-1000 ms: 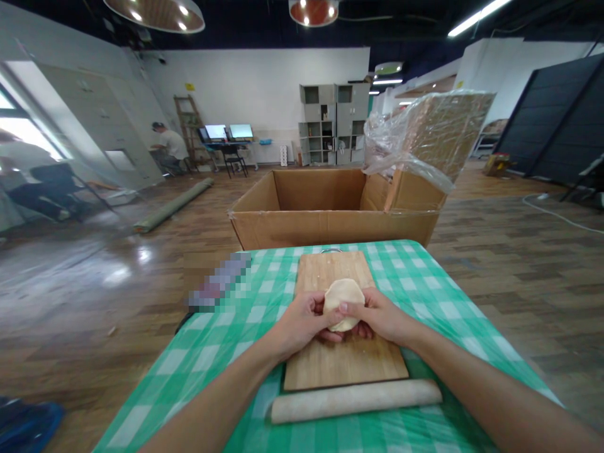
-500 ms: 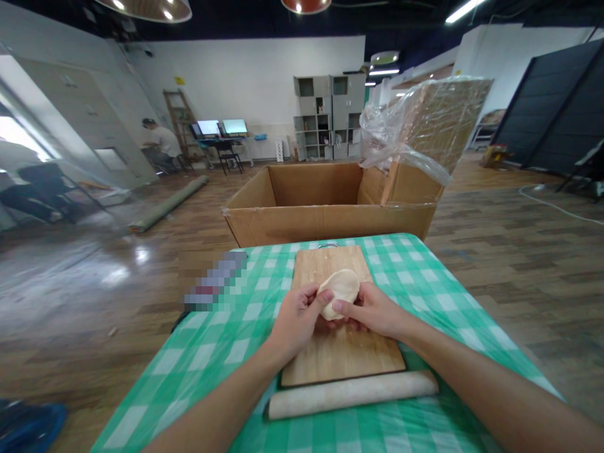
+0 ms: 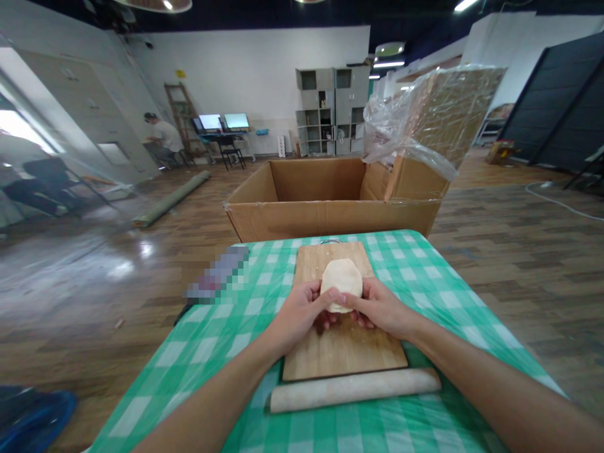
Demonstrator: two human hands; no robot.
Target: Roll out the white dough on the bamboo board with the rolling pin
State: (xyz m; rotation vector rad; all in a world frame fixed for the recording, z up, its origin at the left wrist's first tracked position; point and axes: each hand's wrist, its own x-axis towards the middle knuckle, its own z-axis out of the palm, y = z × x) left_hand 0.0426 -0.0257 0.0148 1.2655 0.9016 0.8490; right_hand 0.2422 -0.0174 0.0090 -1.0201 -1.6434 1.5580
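The left hand [image 3: 301,309] is holding the left side of a round, flat piece of dough [image 3: 342,277], its thumb pressing on the near face and its fingers curling beneath. The right hand [image 3: 387,309] is holding the right side of the same piece, its thumb meeting the other near the lower edge. The dough is tilting up between the two hands, over a wooden cutting board [image 3: 346,352]. The board is lying lengthwise, its metal handle [image 3: 329,241] pointing away from the person. A pale rolling pin [image 3: 356,389] is resting crosswise just beside the board's near end. A green-and-white checked cloth [image 3: 453,340] is covering the tabletop [image 3: 189,371]. A pixelated object [image 3: 219,274] is lying by its left edge, too blurred to identify. Beyond the far edge, a large cardboard box [image 3: 283,218] is standing, clear plastic wrap [image 3: 387,135] draping its right part. Farther back, a person [image 3: 166,139] is sitting left of two lit monitors [image 3: 236,121].
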